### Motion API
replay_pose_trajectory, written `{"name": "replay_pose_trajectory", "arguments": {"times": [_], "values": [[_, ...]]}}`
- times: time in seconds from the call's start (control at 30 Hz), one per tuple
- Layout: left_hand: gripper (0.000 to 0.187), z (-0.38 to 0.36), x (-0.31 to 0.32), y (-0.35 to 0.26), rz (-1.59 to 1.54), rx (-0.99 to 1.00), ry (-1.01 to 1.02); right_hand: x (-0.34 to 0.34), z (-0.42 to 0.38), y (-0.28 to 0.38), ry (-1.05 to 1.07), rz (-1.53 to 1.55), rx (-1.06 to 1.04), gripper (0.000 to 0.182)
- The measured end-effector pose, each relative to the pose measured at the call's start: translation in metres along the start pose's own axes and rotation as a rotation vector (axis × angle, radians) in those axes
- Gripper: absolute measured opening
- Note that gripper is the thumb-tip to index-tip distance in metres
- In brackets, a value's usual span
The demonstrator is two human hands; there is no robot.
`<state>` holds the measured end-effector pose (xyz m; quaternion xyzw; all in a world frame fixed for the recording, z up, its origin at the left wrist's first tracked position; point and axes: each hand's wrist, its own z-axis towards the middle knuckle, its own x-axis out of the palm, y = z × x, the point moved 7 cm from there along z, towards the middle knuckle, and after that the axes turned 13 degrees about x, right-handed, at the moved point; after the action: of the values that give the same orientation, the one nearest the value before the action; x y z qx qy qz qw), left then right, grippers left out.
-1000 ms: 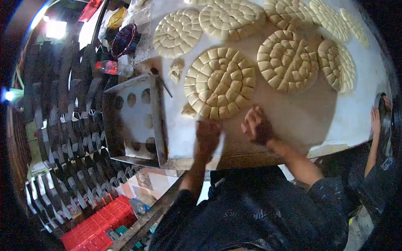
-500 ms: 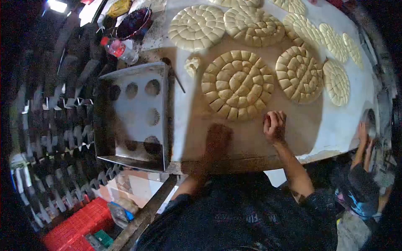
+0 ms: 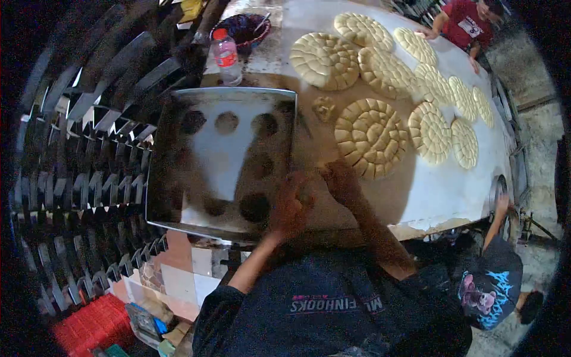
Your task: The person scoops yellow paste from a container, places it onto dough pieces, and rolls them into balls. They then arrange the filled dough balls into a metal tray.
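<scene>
Working at a table, a person has the left hand by a tray, the right hand beside a dough round on the tabletop; shadow hides whether either's fingers grip anything.

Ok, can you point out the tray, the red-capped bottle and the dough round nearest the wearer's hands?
Tray (image 3: 220,156): head view, bare bright floor.
Red-capped bottle (image 3: 226,58): head view, label.
Nearest dough round (image 3: 372,138): head view, middle of its top.

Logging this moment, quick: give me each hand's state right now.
Left hand: blurred, by the metal tray; open or closed cannot be told.
Right hand: shadowed, near a cut dough round; cannot be told either.
</scene>
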<state>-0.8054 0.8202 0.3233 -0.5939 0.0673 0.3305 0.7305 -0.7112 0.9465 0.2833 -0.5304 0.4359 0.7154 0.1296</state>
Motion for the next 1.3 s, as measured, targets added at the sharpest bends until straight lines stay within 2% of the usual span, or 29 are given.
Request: {"name": "replay_pose_trajectory", "arguments": {"times": [0.03,0.07,0.1,0.13,0.17,0.23,0.3,0.33,0.37,0.4,0.43,0.47,0.53,0.6,0.63,0.7,0.73,0.77,0.83,0.9,0.93,0.97,1.0,1.03,1.07,1.17,1.2,1.23,1.3], "values": [[0.030,0.001,-0.015,-0.006,0.145,0.159,-0.166,-0.005,-0.003,0.006,0.008,-0.002,-0.003,0.027],[0.030,0.003,-0.017,-0.008,0.140,0.146,-0.168,-0.012,-0.009,0.022,0.152,0.143,-0.097,0.027],[0.030,0.008,-0.008,-0.007,-0.098,0.031,-0.043,-0.023,-0.017,0.039,0.298,0.288,-0.185,0.028],[0.030,0.007,0.007,-0.006,-0.336,-0.082,0.085,-0.045,-0.017,0.052,0.310,0.286,-0.176,0.028],[0.030,0.006,0.014,-0.004,-0.345,-0.089,0.091,-0.066,-0.015,0.064,0.394,0.350,-0.122,0.029],[0.027,0.008,0.024,-0.019,-0.334,0.146,0.042,-0.070,-0.024,0.049,0.471,0.411,-0.055,0.030],[0.024,0.010,0.025,-0.036,-0.353,0.061,0.121,-0.057,-0.032,-0.010,0.387,0.553,0.206,0.032],[0.023,0.013,0.031,-0.043,-0.356,0.019,0.162,-0.055,-0.039,-0.024,0.382,0.553,0.205,0.032],[0.022,0.016,0.038,-0.051,-0.357,-0.022,0.205,-0.052,-0.050,-0.033,0.451,0.876,0.289,0.033],[0.020,0.022,0.039,-0.069,-0.347,0.141,0.129,-0.051,-0.061,-0.037,0.515,1.208,0.370,0.035],[0.019,0.026,0.043,-0.087,-0.333,0.303,0.059,-0.054,-0.073,-0.038,0.506,1.225,0.369,0.035],[0.019,0.023,0.066,-0.087,-0.322,0.304,0.078,-0.068,-0.081,-0.038,0.353,1.079,0.352,0.036],[0.020,0.016,0.122,-0.071,-0.216,0.150,0.092,-0.094,-0.087,-0.056,0.197,0.954,0.335,0.037],[0.021,0.028,0.152,-0.093,-0.253,0.116,0.105,-0.114,-0.087,-0.092,0.174,0.674,0.340,0.034],[0.021,0.033,0.170,-0.100,-0.271,0.105,0.113,-0.124,-0.090,-0.108,0.160,0.701,0.342,0.034],[0.022,0.039,0.209,-0.106,-0.279,0.046,0.129,-0.161,-0.096,-0.131,-0.097,0.540,0.107,0.027],[0.022,0.038,0.220,-0.108,-0.267,0.022,0.139,-0.164,-0.101,-0.152,-0.110,0.558,0.113,0.027],[0.023,0.039,0.230,-0.113,-0.255,-0.003,0.149,-0.158,-0.108,-0.171,-0.131,0.434,0.067,0.025],[0.026,0.042,0.236,-0.146,-0.288,-0.086,0.427,-0.134,-0.121,-0.209,-0.150,0.321,0.022,0.024],[0.030,0.038,0.231,-0.178,-0.318,-0.174,0.692,-0.138,-0.141,-0.229,-0.643,0.025,-0.076,0.026],[0.032,0.027,0.229,-0.170,-0.348,-0.192,0.690,-0.140,-0.146,-0.243,-0.647,0.037,-0.066,0.026],[0.035,0.016,0.227,-0.161,-0.378,-0.210,0.688,-0.140,-0.134,-0.264,-0.408,0.146,0.139,0.027],[0.037,0.022,0.215,-0.137,-0.239,-0.155,0.540,-0.134,-0.128,-0.284,-0.166,0.249,0.328,0.028],[0.039,0.027,0.201,-0.114,-0.091,-0.118,0.391,-0.139,-0.134,-0.293,-0.179,0.305,0.364,0.030],[0.040,0.053,0.176,-0.101,0.232,-0.047,0.235,-0.143,-0.143,-0.297,-0.183,0.309,0.361,0.030],[0.040,0.046,0.134,0.007,0.539,0.157,0.031,-0.155,-0.165,-0.295,-0.100,0.280,0.389,0.039],[0.038,0.038,0.131,0.034,0.606,0.134,0.098,-0.158,-0.173,-0.293,-0.119,0.278,0.381,0.039],[0.037,0.027,0.137,0.031,0.628,0.119,0.179,-0.156,-0.180,-0.288,-0.111,0.235,0.340,0.039],[0.034,0.013,0.155,-0.006,0.559,0.129,0.310,-0.146,-0.186,-0.276,-0.120,0.191,0.308,0.038]]}}
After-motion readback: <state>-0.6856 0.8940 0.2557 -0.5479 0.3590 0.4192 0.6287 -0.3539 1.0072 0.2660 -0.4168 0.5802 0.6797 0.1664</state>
